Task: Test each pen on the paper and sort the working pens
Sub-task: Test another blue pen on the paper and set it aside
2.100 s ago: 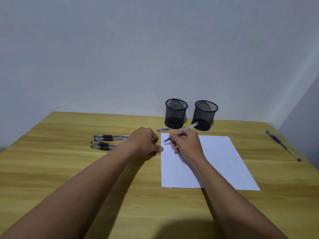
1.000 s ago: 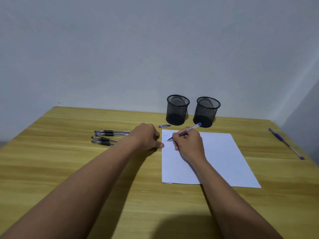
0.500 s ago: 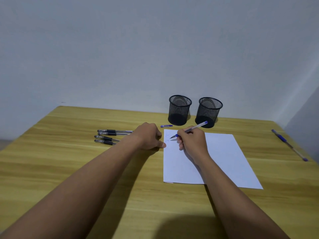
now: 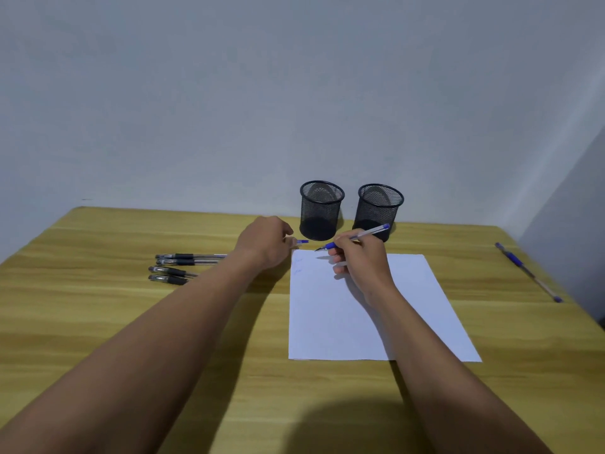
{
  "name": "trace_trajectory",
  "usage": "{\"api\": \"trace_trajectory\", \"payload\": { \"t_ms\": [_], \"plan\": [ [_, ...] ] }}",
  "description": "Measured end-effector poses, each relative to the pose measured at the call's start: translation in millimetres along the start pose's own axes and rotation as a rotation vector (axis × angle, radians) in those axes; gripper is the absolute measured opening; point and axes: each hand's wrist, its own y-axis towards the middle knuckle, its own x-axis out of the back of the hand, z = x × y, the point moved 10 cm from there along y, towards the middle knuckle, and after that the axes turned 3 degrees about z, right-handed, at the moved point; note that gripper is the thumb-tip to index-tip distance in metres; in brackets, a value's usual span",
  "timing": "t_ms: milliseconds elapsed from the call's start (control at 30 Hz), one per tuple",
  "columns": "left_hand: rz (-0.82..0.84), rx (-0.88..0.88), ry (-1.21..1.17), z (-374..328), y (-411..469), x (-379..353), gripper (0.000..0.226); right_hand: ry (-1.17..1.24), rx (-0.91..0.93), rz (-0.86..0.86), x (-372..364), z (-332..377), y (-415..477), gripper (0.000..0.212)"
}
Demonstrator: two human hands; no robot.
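My right hand [image 4: 360,260] grips a blue pen [image 4: 357,237] over the top of the white paper [image 4: 409,306]. The pen's tip is lifted just off the sheet's far left corner. Faint blue scribbles [image 4: 298,265] mark that corner. My left hand [image 4: 265,244] is beside the paper's top left corner, fingertips pinched on the end of a small blue pen cap [image 4: 302,241] lying on the table. Several black pens [image 4: 186,258] lie in a row to the left, partly hidden by my left forearm. Two black mesh cups, the left cup [image 4: 320,211] and the right cup [image 4: 378,208], stand behind the paper.
Another blue pen [image 4: 523,270] lies near the right edge of the wooden table [image 4: 98,322]. A grey wall runs right behind the cups, and a second wall closes in at the far right.
My left hand has moved from the paper's left edge forward to the blue cap. My right hand has raised the pen tip off the paper, leaving faint blue marks there.
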Motion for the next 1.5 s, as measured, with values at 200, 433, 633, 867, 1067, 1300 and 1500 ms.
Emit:
{"api": "trace_trajectory", "payload": {
  "t_ms": [200,433,633,867,1067,1300,1500],
  "plan": [
    [-0.078,-0.028,-0.002,-3.9,3.2,-7.5,0.017,0.049,0.036,0.022,2.3,3.4,1.8,0.01],
    [-0.126,-0.11,-0.356,-15.6,-16.0,22.2,0.008,0.235,0.003,0.025,6.2,11.2,-3.9,0.004],
    [-0.125,-0.139,-0.491,-32.9,-36.7,39.7,0.008,0.245,0.027,0.053,6.9,32.0,-19.8,0.004],
    [-0.048,-0.15,-0.785,-58.4,-54.0,50.9,0.01,0.292,0.023,0.125,14.3,55.5,-38.5,0.008],
    [-0.027,-0.158,-0.923,-76.7,-61.2,60.1,0.013,0.389,0.041,0.137,21.4,69.6,-48.6,0.007],
    [-0.043,-0.15,-0.968,-82.1,-69.3,61.3,0.012,0.35,0.083,0.145,27.4,79.9,-55.5,0.008],
    [-0.043,-0.153,-1.0,-84.2,-69.5,68.1,0.012,0.301,0.077,0.148,46.0,90.9,-55.7,0.003]
  ]
}}
